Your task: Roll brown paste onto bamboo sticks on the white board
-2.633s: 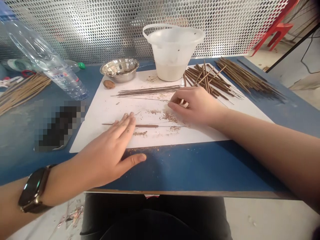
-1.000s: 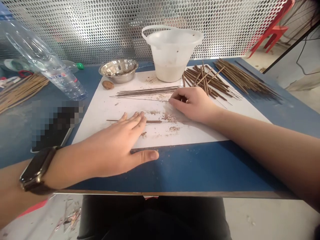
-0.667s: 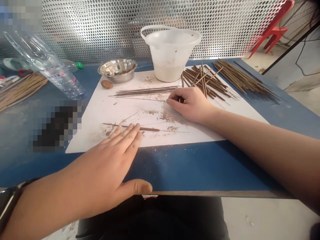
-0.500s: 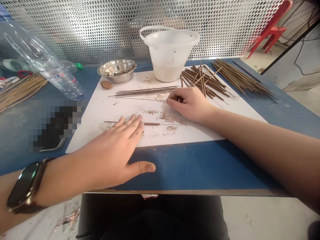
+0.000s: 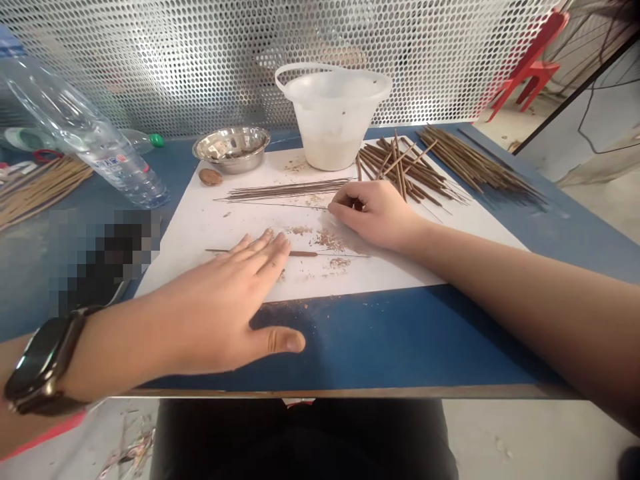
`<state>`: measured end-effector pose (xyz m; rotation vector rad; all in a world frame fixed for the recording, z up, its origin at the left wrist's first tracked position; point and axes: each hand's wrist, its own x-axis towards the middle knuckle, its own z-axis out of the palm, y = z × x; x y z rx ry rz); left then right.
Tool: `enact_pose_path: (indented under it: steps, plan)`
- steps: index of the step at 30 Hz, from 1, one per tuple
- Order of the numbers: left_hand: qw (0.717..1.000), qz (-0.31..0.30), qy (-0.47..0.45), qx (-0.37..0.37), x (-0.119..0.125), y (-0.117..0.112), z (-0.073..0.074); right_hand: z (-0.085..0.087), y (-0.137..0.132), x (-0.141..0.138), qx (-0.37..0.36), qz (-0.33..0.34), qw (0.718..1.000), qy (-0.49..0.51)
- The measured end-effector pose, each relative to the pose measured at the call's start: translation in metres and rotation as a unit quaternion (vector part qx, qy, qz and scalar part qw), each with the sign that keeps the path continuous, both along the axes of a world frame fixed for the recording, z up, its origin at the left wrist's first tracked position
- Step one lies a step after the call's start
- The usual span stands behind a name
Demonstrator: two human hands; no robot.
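Held the left hand (image 5: 225, 293) flat and unclosed over a brown incense stick (image 5: 304, 253) jutting past both sides. Pinched the end of a thin dark stick (image 5: 285, 205) in the right hand (image 5: 370, 208) — with the white bucket (image 5: 333, 127) beyond.

A perforated metal panel (image 5: 200, 67) backs the blue table (image 5: 380, 347)

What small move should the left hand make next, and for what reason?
Probably a light roll of the brown stick: the left hand already lies flat, its fingers across the stick, while the right hand is busy pinching the end of a thin stick.
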<state>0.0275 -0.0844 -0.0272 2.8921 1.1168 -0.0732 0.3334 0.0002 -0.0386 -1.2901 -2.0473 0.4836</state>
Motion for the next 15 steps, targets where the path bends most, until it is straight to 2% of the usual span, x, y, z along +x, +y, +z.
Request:
enact_pose_path:
  steps: [3,10,12,15]
  plan:
    - [1.000,-0.014,0.006,-0.004,-0.001,0.007,0.003,0.002,-0.001,0.000,-0.007,0.004,1.000,0.001]
    - [0.999,-0.028,-0.025,0.032,-0.016,-0.037,-0.006,0.000,0.000,-0.001,0.003,0.011,1.000,-0.017]
    - [0.999,-0.018,-0.023,0.023,-0.011,-0.033,-0.008,-0.001,0.001,-0.001,0.005,0.016,1.000,-0.018]
    - [0.999,0.022,-0.006,-0.023,0.005,-0.007,-0.002,-0.002,0.002,0.000,0.006,0.026,1.000,-0.012]
